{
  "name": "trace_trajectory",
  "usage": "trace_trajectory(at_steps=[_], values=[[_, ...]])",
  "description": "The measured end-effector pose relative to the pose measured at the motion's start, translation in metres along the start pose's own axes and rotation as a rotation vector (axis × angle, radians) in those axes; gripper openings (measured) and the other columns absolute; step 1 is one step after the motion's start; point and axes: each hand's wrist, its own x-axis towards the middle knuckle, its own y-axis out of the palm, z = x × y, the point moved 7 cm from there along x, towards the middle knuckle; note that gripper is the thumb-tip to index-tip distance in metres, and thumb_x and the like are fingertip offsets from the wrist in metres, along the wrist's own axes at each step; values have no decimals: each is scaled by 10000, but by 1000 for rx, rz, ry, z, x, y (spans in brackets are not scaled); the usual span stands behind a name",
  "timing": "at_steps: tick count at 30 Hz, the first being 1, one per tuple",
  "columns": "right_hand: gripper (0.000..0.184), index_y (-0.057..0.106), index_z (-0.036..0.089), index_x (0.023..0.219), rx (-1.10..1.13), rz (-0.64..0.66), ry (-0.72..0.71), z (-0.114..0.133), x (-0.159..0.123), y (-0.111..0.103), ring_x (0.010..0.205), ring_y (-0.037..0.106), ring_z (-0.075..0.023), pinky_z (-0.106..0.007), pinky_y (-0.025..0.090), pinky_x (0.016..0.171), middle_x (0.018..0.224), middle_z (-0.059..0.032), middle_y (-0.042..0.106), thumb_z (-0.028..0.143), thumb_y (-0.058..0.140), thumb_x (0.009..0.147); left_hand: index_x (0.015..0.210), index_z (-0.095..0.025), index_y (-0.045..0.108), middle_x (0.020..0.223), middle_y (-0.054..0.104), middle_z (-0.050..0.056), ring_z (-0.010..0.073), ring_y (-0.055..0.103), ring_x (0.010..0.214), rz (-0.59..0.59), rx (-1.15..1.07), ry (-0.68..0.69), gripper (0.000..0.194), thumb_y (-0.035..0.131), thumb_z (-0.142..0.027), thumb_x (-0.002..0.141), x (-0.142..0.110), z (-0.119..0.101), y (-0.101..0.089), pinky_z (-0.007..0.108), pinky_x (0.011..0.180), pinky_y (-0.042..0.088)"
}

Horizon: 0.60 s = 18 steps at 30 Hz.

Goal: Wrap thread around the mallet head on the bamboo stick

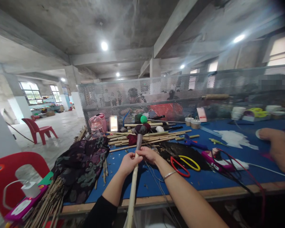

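Observation:
A long pale wooden stick (132, 196) slants up from the lower edge of the view, and both hands meet near its upper part. My left hand (128, 163) is closed around it from the left. From the right, my right hand (147, 154) pinches it just below a grey-brown wrapping (139, 142). A dark rounded head (140, 129) tops the wrapping. Thin wires (154, 173) trail down beside my right forearm. Scissors (185, 165) with one red and one yellow handle lie right of my hands on the blue tabletop (123, 186).
Several sticks (166, 136) lie behind my hands, with a green ball (143, 119) among them. Dark floral cloth (82, 169) and thin twigs (47, 199) are at left. A purple power strip (216, 161) lies at right, near another person's arm (279, 147). Perforated metal screen (123, 95) behind.

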Motion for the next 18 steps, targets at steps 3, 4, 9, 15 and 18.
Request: trace_trajectory(at_steps=[3, 4, 9, 15, 18], values=[[369, 476, 146, 695, -28, -9, 15, 1, -1, 2, 359, 267, -30, -182, 186, 376, 454, 81, 394, 470, 651, 675, 705, -147, 505, 554, 515, -31, 75, 479, 414, 35, -95, -49, 344, 677, -428, 607, 2, 4, 4, 195, 409, 349], [370, 468, 153, 701, -41, -20, 27, 3, -1, 2, 356, 239, -28, -182, 171, 375, 450, 91, 367, 484, 634, 686, 707, -148, 504, 561, 512, -32, 69, 469, 408, 32, -127, -56, 344, 666, -437, 615, 3, 5, 3, 191, 398, 343], [285, 465, 161, 670, -313, -167, 56, 20, -20, 7, 377, 236, -43, -190, 165, 393, 447, 89, 328, 421, 552, 747, 639, -154, 478, 481, 428, -63, 30, 333, 343, -54, -232, -54, 354, 668, -449, 593, 11, 9, -12, 168, 331, 233], [179, 591, 149, 676, -797, -72, -62, 55, -126, 67, 556, 425, -97, -204, 298, 509, 580, 13, 520, 289, 513, 756, 659, -155, 477, 525, 442, -59, 25, 344, 370, -158, -307, -14, 344, 659, -439, 587, 12, 6, -30, 155, 337, 242], [182, 649, 208, 767, -808, 86, 20, 54, -197, 83, 692, 519, -148, -235, 369, 620, 717, -19, 609, 327, 511, 769, 636, -152, 473, 519, 431, -60, 21, 337, 369, -184, -303, 0, 337, 647, -438, 600, 13, 7, -37, 157, 340, 258]])
